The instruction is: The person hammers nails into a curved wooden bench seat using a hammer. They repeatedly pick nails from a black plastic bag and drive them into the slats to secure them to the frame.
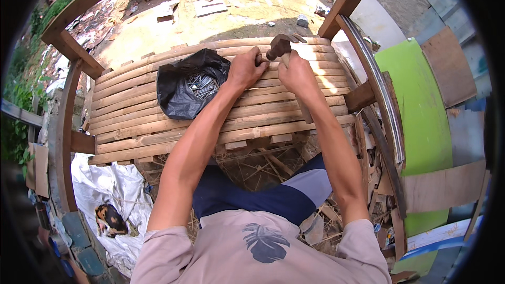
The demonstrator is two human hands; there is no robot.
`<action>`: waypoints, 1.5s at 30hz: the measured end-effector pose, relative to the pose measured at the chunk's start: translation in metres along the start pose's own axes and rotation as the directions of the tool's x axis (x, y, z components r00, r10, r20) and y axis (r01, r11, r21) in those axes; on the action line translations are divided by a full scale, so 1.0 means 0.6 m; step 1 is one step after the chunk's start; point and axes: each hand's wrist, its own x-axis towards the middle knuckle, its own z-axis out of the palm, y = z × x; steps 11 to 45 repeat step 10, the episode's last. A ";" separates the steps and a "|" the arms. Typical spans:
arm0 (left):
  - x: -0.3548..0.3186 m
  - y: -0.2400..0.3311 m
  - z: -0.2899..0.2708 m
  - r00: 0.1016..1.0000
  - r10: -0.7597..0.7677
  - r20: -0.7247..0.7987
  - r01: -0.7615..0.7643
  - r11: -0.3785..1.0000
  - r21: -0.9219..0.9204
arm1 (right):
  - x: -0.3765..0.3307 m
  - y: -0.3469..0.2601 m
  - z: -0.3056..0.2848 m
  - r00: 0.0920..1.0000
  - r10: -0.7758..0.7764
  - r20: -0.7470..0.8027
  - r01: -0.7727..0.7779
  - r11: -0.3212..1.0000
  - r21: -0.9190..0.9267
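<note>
My right hand (295, 76) grips a hammer (280, 46) by its wooden handle, close below the head. The handle's lower end shows beneath my wrist. Beside it, my left hand (246, 69) rests low over the bamboo slats (258, 104), its fingers closed near the hammer head. A small dark thing shows at its fingertips, too small to make out. Left of that hand, a black plastic bag (173, 90) lies open on the slats. Inside it is a heap of loose metal nails (202, 85).
Wooden rails frame the slatted platform, with a post (344, 8) at the far right. A calico cat (110, 220) lies on a white sheet (87, 179) at lower left. Green panels (415, 126) lean on the right. Wood scraps (210, 5) lie on the ground beyond.
</note>
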 end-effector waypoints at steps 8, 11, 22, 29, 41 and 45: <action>-0.004 0.009 -0.004 0.998 -0.021 0.057 0.017 0.998 0.065 | -0.012 0.008 0.004 0.999 -0.007 0.040 0.008 1.000 -0.022; -0.001 0.002 -0.007 0.998 -0.017 0.053 0.015 0.999 0.035 | -0.003 -0.007 -0.008 1.000 -0.020 0.023 0.020 1.000 -0.006; -0.001 0.002 -0.007 0.998 -0.017 0.053 0.015 0.999 0.035 | -0.003 -0.007 -0.008 1.000 -0.020 0.023 0.020 1.000 -0.006; -0.001 0.002 -0.007 0.998 -0.017 0.053 0.015 0.999 0.035 | -0.003 -0.007 -0.008 1.000 -0.020 0.023 0.020 1.000 -0.006; -0.001 0.002 -0.007 0.998 -0.017 0.053 0.015 0.999 0.035 | -0.003 -0.007 -0.008 1.000 -0.020 0.023 0.020 1.000 -0.006; -0.001 0.002 -0.007 0.998 -0.017 0.053 0.015 0.999 0.035 | -0.003 -0.007 -0.008 1.000 -0.020 0.023 0.020 1.000 -0.006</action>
